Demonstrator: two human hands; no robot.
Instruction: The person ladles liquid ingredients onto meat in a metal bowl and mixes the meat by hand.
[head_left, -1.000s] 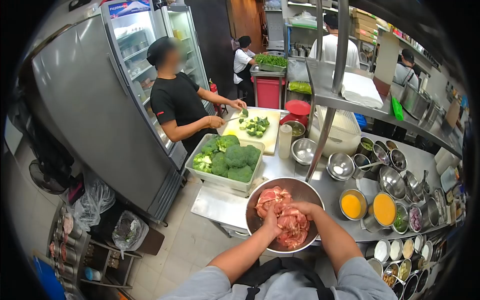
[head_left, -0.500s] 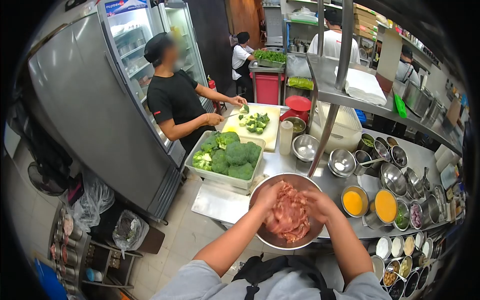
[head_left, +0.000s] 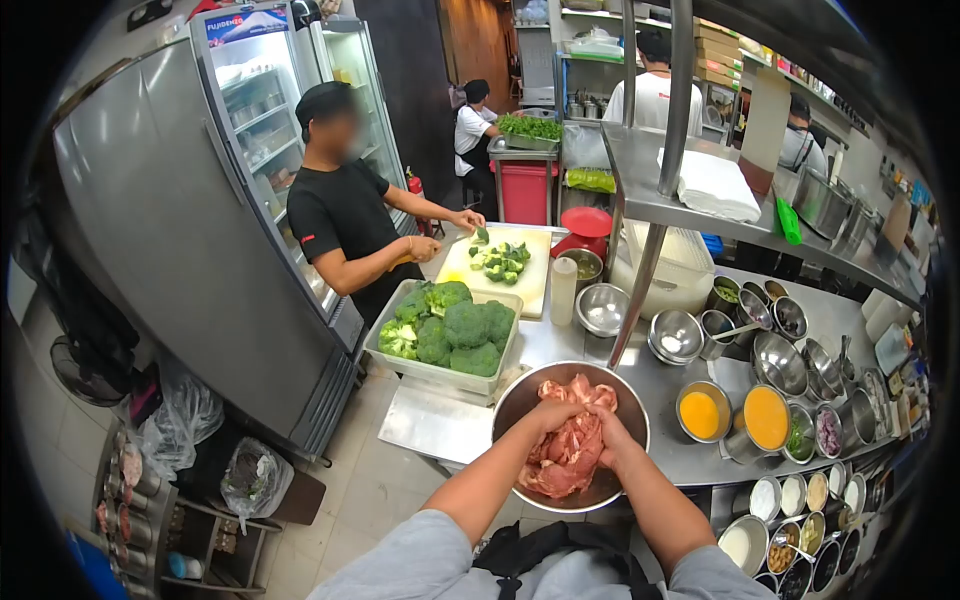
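Observation:
A large metal bowl (head_left: pixel 508 400) at the counter's front edge holds a heap of raw meat (head_left: pixel 562 462), pinkish-red pieces. My left hand (head_left: pixel 555 414) is closed on the meat from the left, its fingers reaching toward the middle. From the right, my right hand (head_left: pixel 613 440) grips the same heap, with its fingertips partly buried between the pieces. Both hands meet near the centre of the bowl. Left of the bowl, a plastic tub (head_left: pixel 440 372) is full of broccoli heads (head_left: pixel 466 325).
A co-worker (head_left: pixel 340 215) holds a knife and broccoli over a cutting board (head_left: pixel 535 290). A metal shelf post (head_left: pixel 640 290) rises just behind my bowl. To the right stand containers of orange liquid (head_left: pixel 768 418), small metal bowls (head_left: pixel 676 336) and several ingredient tins (head_left: pixel 765 497).
My hands have moved from the sides of the bowl to its middle and closed on the meat. The co-worker's knife hand has shifted slightly.

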